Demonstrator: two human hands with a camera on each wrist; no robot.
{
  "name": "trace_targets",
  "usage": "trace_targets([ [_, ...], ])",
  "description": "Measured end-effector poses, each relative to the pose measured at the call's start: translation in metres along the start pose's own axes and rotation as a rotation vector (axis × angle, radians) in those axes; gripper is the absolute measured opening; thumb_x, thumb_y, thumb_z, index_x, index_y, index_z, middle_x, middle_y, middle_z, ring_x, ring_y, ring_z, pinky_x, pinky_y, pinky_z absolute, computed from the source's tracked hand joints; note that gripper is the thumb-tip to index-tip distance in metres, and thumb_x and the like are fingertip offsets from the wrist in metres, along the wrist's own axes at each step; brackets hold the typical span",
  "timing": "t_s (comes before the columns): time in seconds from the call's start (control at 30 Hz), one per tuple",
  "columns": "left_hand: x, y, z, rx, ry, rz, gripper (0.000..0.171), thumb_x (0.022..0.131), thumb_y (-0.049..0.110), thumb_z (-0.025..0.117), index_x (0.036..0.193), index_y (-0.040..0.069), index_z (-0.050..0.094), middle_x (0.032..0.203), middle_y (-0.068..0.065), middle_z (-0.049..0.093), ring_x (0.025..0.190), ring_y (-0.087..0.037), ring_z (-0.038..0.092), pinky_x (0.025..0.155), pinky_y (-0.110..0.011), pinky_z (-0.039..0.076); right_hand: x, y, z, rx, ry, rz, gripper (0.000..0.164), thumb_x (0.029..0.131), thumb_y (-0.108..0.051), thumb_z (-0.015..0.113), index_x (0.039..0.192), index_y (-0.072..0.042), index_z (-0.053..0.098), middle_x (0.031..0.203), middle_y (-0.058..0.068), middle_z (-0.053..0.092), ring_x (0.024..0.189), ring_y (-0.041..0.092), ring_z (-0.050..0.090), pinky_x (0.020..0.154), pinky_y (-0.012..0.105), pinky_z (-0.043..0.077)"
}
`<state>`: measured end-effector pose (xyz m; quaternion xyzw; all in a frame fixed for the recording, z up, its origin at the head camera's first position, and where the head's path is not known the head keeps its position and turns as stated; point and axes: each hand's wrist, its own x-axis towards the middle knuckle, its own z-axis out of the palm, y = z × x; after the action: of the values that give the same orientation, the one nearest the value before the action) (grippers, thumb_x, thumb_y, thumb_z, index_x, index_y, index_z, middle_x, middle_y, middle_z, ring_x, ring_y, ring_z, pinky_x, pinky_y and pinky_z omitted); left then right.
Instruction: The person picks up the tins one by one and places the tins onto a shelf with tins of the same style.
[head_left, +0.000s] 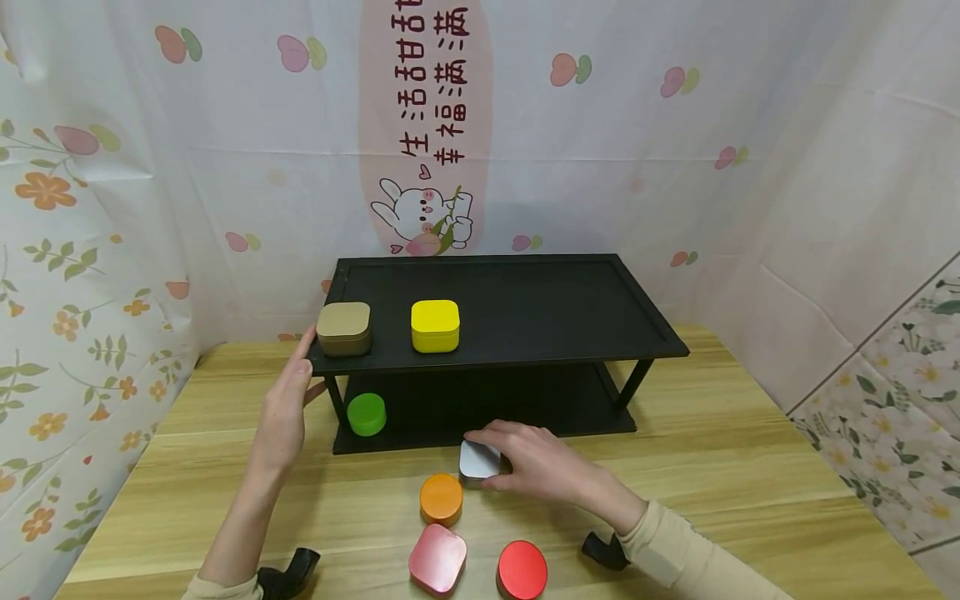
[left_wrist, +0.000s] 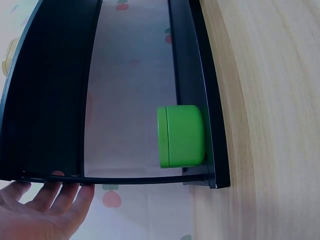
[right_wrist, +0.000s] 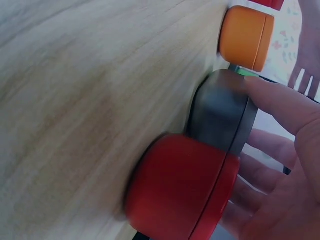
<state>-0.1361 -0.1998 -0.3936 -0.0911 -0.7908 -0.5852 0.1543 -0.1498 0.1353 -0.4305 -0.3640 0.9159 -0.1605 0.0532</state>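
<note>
A black two-tier shelf (head_left: 525,308) stands on the wooden table. My left hand (head_left: 281,417) touches its left end, fingers extended against the side; the left wrist view shows the fingertips at the end bar. Near the shelf's front edge, my right hand (head_left: 540,467) grips a grey rounded-square tin (head_left: 480,460) between thumb and fingers. The right wrist view shows the grey tin (right_wrist: 220,110) behind a red tin (right_wrist: 180,185). On the upper tier sit a gold-brown tin (head_left: 343,329) and a yellow tin (head_left: 435,327). A round green tin (head_left: 367,414) stands on the lower tier, at its left.
In front of the shelf are a round orange tin (head_left: 441,500), a pink rounded-square tin (head_left: 438,560) and a round red tin (head_left: 522,570). Patterned cloth (head_left: 300,192) hangs behind and at the sides. Black wrist gear (head_left: 288,575) shows by each forearm.
</note>
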Motion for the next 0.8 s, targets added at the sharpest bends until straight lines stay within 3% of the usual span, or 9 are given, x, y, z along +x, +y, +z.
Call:
trace_targets([
  [0.8,-0.001,0.0,0.001,-0.009,0.005,-0.005,0.054,0.114,0.04,0.023,0.165,0.024,0.022,0.172,0.003,0.023,0.157,-0.023,0.024,0.099,-0.002,0.041,-0.005,-0.001,-0.009,0.041,0.05,-0.011,0.057,0.088,-0.027,0.083,0.141,-0.017,0.064,0.129,0.003,0.069,0.103,0.013,0.064,0.081,0.021,0.056],
])
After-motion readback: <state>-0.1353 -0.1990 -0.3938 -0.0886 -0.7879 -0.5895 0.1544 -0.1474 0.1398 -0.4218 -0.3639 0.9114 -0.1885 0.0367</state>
